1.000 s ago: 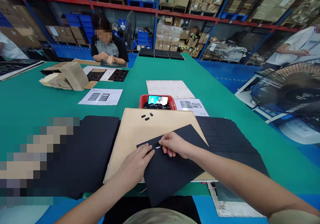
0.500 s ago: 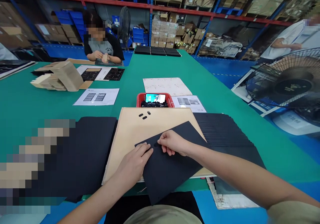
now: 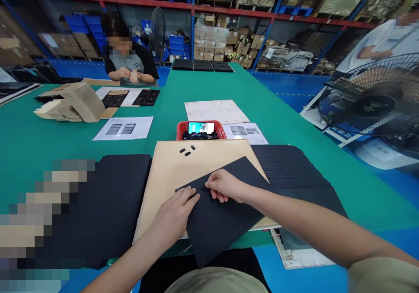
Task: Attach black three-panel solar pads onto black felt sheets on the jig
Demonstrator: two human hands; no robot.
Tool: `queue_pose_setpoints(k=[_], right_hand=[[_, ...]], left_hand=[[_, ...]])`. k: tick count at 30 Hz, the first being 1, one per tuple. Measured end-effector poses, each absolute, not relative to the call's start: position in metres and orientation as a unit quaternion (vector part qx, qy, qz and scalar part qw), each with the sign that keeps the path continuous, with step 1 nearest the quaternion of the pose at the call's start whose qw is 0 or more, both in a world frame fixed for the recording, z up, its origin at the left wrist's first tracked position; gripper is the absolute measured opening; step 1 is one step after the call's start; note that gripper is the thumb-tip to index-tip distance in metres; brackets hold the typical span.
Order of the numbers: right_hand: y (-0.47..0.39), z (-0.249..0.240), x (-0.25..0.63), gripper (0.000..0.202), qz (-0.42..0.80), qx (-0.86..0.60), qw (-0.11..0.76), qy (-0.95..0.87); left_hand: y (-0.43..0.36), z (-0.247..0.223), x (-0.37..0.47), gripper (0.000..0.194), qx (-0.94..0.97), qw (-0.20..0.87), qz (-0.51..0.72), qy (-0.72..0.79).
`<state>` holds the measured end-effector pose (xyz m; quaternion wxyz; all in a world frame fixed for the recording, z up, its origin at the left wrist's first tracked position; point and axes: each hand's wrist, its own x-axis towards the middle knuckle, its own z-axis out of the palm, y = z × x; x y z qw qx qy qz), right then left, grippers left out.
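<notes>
A black sheet (image 3: 225, 218) lies at a slant on a tan board (image 3: 170, 170), its near corner jutting past the board's front edge. The fingers of my left hand (image 3: 176, 210) rest flat on the sheet near its upper left corner. Just right of them, my right hand (image 3: 224, 186) pinches a small dark oval piece (image 3: 203, 188) against the sheet. Several similar black oval pieces (image 3: 187, 150) lie loose at the top of the board. A stack of black sheets (image 3: 118, 201) is at the left, and overlapping black sheets (image 3: 291, 170) fan out at the right.
Behind the board stands a red basket (image 3: 223, 131) holding dark pieces and a phone (image 3: 201, 128). Printed papers (image 3: 123, 128) and a white board (image 3: 216, 112) lie on the green table (image 3: 203, 83). A co-worker (image 3: 131, 61) sits across; a large fan (image 3: 373, 101) stands at the right.
The camera view has shifted slightly. Both hands, the oval piece and the sheet stay in nearly the same place.
</notes>
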<state>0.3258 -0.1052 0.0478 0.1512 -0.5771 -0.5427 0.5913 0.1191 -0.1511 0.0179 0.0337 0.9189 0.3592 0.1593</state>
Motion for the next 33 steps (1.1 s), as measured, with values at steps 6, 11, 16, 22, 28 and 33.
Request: queue_pose_setpoints(k=[6,11,16,22,28,33], right_hand=[[-0.105,0.049,0.326,0.032,0.598,-0.579,0.159,-0.532],[-0.105,0.045,0.326,0.031,0.585,-0.582,0.150,-0.544],[-0.104,0.041,0.327,0.028,0.579,-0.582,0.144,-0.553],[-0.104,0.035,0.329,0.024,0.570,-0.584,0.140,-0.561],[-0.105,0.036,0.329,0.022,0.561,-0.585,0.143,-0.567],[-0.107,0.043,0.326,0.021,0.560,-0.583,0.154,-0.568]], left_hand=[[-0.152,0.022,0.120,0.041,0.920,0.013,0.145,0.363],[-0.151,0.022,0.120,0.043,0.922,0.009,0.143,0.359],[-0.151,0.022,0.120,0.043,0.923,0.004,0.136,0.359],[-0.151,0.024,0.119,0.045,0.924,0.003,0.124,0.363],[-0.150,0.025,0.121,0.055,0.916,0.026,0.115,0.383],[-0.152,0.027,0.129,0.065,0.912,0.009,0.071,0.403]])
